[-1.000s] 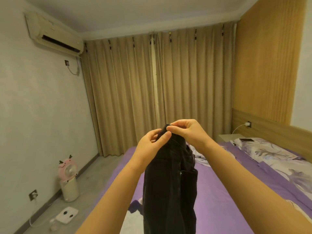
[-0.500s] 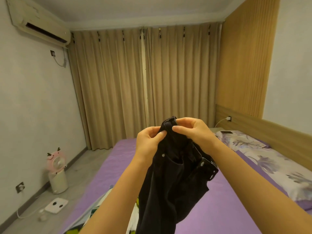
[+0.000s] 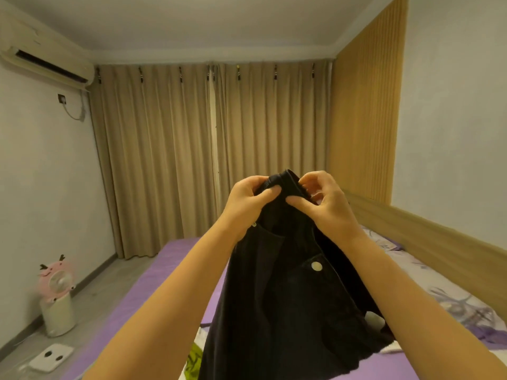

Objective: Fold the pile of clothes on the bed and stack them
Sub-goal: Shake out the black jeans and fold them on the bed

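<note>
Black denim garment (image 3: 288,292) hanging unfolded above purple bed (image 3: 153,286)

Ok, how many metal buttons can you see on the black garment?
2: a large button near the middle of the black garment, and a small button by the left hand. Folds may hide more.
</note>
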Demonstrator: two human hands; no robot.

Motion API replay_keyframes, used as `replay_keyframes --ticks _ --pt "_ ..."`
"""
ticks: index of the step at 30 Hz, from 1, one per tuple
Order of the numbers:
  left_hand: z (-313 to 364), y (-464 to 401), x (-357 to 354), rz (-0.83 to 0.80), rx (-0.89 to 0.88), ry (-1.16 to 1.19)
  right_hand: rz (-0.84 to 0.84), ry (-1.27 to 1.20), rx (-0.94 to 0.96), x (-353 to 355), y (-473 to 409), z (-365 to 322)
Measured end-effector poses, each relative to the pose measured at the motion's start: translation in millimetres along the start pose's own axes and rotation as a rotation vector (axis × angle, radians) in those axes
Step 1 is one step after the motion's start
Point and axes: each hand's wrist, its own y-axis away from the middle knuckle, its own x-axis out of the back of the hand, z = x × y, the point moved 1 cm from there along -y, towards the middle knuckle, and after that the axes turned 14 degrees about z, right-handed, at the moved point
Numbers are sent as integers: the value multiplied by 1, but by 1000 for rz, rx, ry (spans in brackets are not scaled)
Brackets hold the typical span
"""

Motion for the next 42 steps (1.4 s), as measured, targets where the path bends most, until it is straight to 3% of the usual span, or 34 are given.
replay_keyframes --ticks 5,9,19,22,26,31,35,39,42 --pt "27 -12 -41 -24 46 71 -251 58 -250 76 -1 44" --pt "30 -16 -56 -28 127 95 -404 75 -324 134 -3 73" --pt "8 -8 -67 238 232 130 -647 12 -476 204 15 112" --pt "9 -9 -61 287 199 106 -591 -44 -441 209 12 114" --pt "7 -9 -43 370 171 9 -317 -321 -566 213 -1 107" --pt "-10 4 -36 417 227 -73 -148 -340 -522 188 1 86" --pt "-31 18 -23 464 327 -111 -387 -343 -496 183 19 87" --pt "-41 30 -1 495 394 -110 -649 -119 -401 184 31 86" --pt "-43 38 16 496 409 -91 -674 -10 -368 175 38 76"
